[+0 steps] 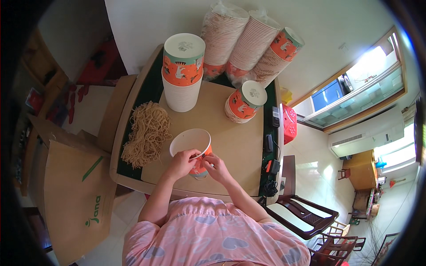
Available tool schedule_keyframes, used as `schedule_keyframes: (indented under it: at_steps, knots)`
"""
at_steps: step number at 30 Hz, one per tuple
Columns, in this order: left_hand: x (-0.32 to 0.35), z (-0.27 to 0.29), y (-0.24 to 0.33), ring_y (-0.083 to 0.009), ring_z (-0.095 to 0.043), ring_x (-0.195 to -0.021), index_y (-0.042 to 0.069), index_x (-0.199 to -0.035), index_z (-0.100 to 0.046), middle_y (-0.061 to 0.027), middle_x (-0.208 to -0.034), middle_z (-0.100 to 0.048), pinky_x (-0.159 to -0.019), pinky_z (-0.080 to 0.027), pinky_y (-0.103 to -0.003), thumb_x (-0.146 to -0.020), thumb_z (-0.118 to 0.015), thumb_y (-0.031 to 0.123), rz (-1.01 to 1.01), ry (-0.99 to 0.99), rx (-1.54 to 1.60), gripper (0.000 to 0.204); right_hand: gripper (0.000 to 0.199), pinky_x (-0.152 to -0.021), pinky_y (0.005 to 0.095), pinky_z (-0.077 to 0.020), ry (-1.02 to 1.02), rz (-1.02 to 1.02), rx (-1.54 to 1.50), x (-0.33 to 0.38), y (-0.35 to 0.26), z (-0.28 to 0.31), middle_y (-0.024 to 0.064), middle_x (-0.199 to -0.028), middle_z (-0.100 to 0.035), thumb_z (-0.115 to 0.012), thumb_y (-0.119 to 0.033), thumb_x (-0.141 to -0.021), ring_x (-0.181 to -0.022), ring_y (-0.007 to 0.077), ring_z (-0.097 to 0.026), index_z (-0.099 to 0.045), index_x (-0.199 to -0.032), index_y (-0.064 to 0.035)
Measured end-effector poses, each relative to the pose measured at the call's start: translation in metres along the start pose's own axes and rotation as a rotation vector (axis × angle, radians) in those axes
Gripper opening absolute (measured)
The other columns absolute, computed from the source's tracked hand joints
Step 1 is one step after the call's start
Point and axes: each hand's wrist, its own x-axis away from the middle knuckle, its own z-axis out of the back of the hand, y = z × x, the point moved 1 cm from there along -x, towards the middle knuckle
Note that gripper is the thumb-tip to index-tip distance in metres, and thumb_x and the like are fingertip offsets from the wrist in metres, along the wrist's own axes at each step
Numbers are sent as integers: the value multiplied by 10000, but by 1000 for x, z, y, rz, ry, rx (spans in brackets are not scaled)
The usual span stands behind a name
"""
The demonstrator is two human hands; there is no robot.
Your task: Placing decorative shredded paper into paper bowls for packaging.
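Note:
An orange and green paper bucket (pixel 188 138) with a white inside stands at the table's near edge, its mouth facing up. My left hand (pixel 182 163) is closed at its near rim, fingertips on the wall. Against the bucket's right near side, my right hand (pixel 216 168) is closed in a pinch; whatever lies between those fingertips is too small to tell. A bit of pale cord shows below the bucket, near its base. To the left lies a heap of beige cords (pixel 147 134), loosely tangled.
Behind the bucket rises a tall upside-down bucket stack (pixel 182 91), with a shorter stack (pixel 246 101) to its right. Several plastic-wrapped stacks (pixel 226 37) lean on the wall. Chargers and cables (pixel 271 166) line the right edge. An open cardboard box (pixel 75 190) stands left.

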Motion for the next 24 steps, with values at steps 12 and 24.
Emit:
schedule_keyframes:
  at_steps: [12,24]
  knots:
    - [1,-2,-3,-259,-636,-817,28,-1010,-587,-146,-890,-646,-714,-487,-321,-776,-545,3,0,0,4,238,178,-599,282,-413,81,0,-59,0,4,-3,87,-755,-528,-505,-149,-829,-650,167,-512,-606,-772,-14]
    - [0,-3,-3,-248,-640,-807,19,-1004,-586,-147,-882,-647,-713,-490,-317,-778,-548,-4,-6,-1,9,231,170,-606,281,-419,88,-1,-60,1,2,-3,88,-759,-538,-510,-135,-838,-665,161,-522,-608,-782,-9]
